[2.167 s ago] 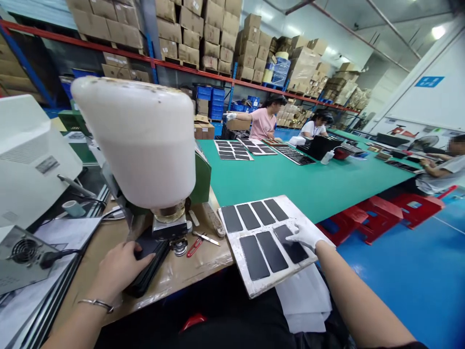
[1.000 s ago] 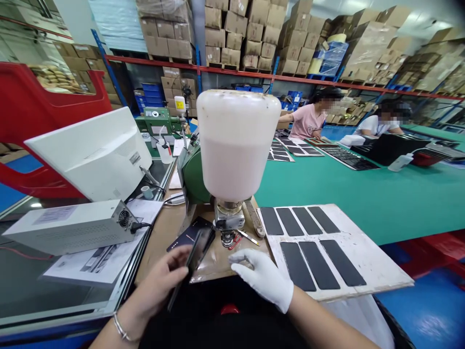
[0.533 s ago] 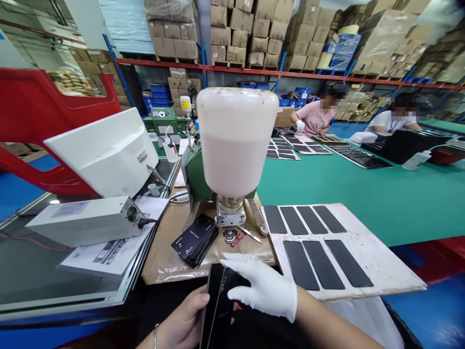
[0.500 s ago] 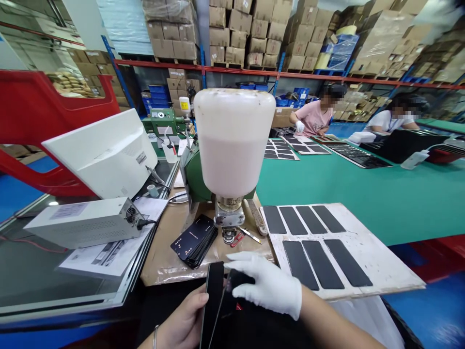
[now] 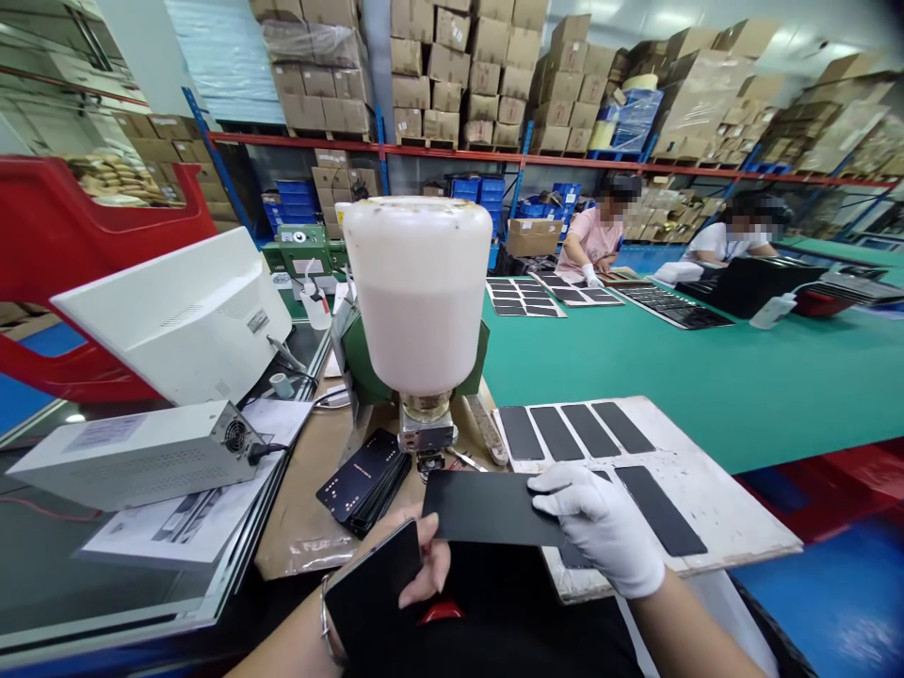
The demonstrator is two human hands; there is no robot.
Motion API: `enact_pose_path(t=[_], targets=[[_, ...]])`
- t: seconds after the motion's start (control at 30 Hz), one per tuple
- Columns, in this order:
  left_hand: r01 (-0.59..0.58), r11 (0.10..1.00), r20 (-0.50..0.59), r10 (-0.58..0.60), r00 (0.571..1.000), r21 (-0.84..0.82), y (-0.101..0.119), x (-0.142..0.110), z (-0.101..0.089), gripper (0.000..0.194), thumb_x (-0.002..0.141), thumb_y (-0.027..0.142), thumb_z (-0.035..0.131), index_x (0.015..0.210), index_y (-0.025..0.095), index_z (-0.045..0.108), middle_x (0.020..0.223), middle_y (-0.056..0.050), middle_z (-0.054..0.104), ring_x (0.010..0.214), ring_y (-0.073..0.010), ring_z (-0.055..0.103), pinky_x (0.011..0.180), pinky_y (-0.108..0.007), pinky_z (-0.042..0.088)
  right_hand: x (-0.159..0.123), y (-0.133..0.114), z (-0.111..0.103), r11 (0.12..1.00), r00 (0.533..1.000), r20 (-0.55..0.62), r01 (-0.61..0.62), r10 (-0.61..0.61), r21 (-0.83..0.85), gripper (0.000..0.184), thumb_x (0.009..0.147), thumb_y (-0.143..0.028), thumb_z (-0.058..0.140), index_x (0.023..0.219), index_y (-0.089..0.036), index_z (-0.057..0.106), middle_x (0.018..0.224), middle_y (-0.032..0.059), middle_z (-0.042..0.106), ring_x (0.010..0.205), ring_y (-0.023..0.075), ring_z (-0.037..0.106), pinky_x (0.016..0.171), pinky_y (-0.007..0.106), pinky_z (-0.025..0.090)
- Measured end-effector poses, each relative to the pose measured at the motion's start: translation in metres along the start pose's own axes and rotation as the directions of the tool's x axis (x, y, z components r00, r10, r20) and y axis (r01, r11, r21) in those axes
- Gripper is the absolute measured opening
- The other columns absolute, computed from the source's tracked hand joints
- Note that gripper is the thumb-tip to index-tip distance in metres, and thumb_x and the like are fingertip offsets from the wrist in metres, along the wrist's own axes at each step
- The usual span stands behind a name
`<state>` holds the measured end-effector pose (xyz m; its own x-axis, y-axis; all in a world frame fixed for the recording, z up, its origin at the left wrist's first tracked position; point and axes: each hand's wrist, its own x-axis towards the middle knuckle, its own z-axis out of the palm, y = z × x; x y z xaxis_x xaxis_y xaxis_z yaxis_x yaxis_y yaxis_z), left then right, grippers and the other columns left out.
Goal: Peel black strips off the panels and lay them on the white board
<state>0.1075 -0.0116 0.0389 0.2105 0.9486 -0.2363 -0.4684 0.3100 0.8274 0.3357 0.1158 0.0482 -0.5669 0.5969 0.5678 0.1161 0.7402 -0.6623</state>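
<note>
My right hand (image 5: 600, 527), in a white glove, is shut on a thin black rectangular sheet (image 5: 491, 508) and holds it just above the near edge of a paint-stained white board (image 5: 734, 513). Black strips (image 5: 575, 427) lie in rows on that board, and my glove hides part of one. My bare left hand (image 5: 424, 565), with a metal bangle on the wrist, holds a black phone-shaped panel (image 5: 372, 589) tilted up. A stack of black panels with small printed marks (image 5: 363, 482) lies on brown paper, left of my hands.
A dispenser with a large white bottle (image 5: 416, 292) stands directly ahead, with small tools beside its base. To the left are a white monitor and a metal power unit. Green workbench extends right. Two co-workers sit at its far end, beneath shelves of cartons.
My right hand has picked up a black sheet from the board's near row and holds it over the board edge. My left hand has raised the black panel, tilted, toward the sheet.
</note>
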Motion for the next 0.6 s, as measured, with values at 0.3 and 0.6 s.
enact_pose_path(t=[0.3, 0.6], targets=[[-0.083, 0.993, -0.167, 0.097, 0.981, 0.085, 0.008, 0.018, 0.018, 0.017, 0.083, 0.032, 0.051, 0.077, 0.018, 0.044, 0.052, -0.002, 0.063, 0.028, -0.0037, 0.032, 0.032, -0.018, 0.015, 0.006, 0.009, -0.004, 0.621, 0.709, 0.175, -0.690, 0.683, 0.373, 0.040, 0.086, -0.055, 0.039, 0.098, -0.023, 0.059, 0.049, -0.0033, 0.047, 0.038, 0.0123, 0.039, 0.044, 0.028, 0.037], [-0.125, 0.986, -0.228, 0.146, 0.963, 0.107, 0.032, -0.016, 0.006, 0.026, 0.078, 0.038, 0.059, 0.066, 0.017, 0.048, 0.052, -0.002, 0.064, 0.028, -0.0046, 0.035, 0.034, -0.020, 0.018, 0.029, -0.026, 0.038, 0.399, 0.615, 0.453, -0.777, 0.645, 0.487, 0.030, 0.082, -0.050, 0.051, 0.068, -0.025, 0.041, 0.036, -0.0082, 0.034, 0.029, 0.0091, 0.024, 0.039, 0.025, 0.020]])
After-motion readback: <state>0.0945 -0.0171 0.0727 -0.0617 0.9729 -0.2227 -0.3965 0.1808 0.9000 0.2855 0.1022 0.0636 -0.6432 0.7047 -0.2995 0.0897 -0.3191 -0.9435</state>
